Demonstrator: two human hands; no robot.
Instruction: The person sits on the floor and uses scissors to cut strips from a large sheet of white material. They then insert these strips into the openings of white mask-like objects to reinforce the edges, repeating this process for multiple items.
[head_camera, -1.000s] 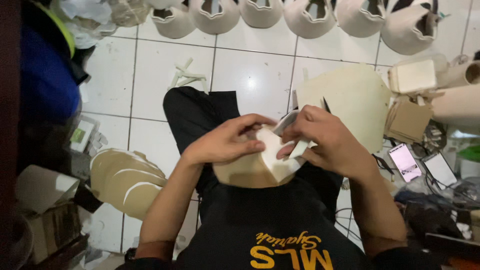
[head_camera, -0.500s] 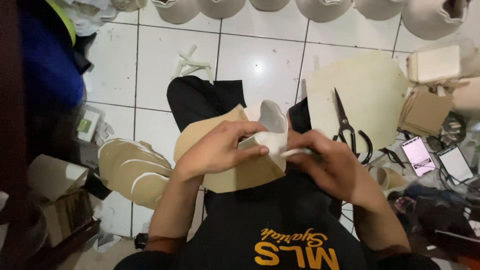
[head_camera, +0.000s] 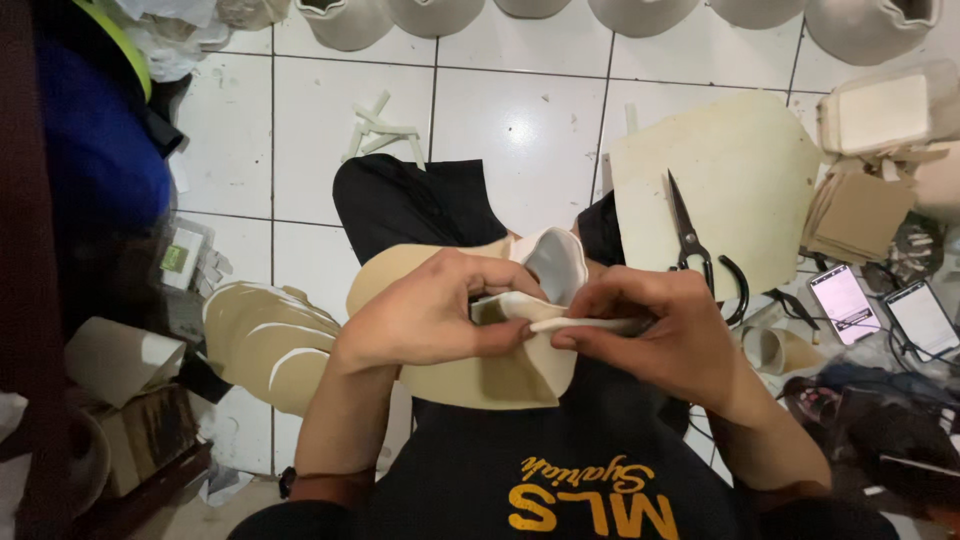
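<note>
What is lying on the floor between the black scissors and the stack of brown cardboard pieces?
In the head view, only the large cream sheet spans from the scissors to the brown stack.

2 hands (head_camera: 430, 320) on 1 tan sheet (head_camera: 470, 375), 1 pr scissors (head_camera: 700, 245), 2 phones (head_camera: 843, 303) at floor's right edge, 6 pale moulded forms (head_camera: 345, 18) along top edge

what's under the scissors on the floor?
The black-handled scissors lie on a large cream sheet, which rests on the white tiled floor. Whatever is beneath that sheet is covered. Neither hand touches them.
</note>
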